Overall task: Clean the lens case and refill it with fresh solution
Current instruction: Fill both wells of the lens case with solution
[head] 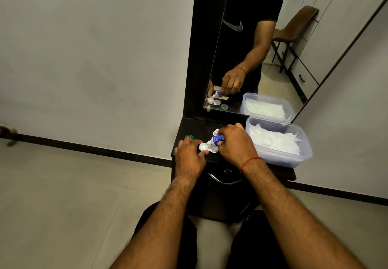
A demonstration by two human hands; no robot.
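Observation:
A white lens case (204, 147) with two round wells lies open on the dark dresser top (212, 159). My left hand (190, 155) pins the case's left side with its fingertips. My right hand (236, 143) grips a small blue and white solution bottle (216, 139), tilted with its nozzle down over the case between the wells. A green cap (189, 137) sits just beyond my left hand. A small white cap (215, 131) stands behind the bottle.
A clear plastic tub (304, 157) with white tissue paper inside sits at the right of the dresser top, overhanging its edge. A mirror (262, 48) rises behind, reflecting my hands. A drawer with a metal handle (224, 181) lies below the top.

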